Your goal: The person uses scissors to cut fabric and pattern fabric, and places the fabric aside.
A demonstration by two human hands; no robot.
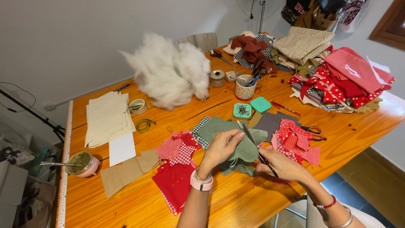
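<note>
Left hand (221,145) pinches green felt piece (244,150); scissors (253,145), clasped in right hand (283,165), slant up-left across its right edge

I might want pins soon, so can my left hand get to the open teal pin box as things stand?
Probably not right away: the left hand is holding the green fabric piece. The path to the teal pin box looks free, with only flat fabric pieces between.

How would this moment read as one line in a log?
left hand: holds green fabric | right hand: scissors, cutting fabric | nearby: red scraps, stuffing | surface: table
</note>
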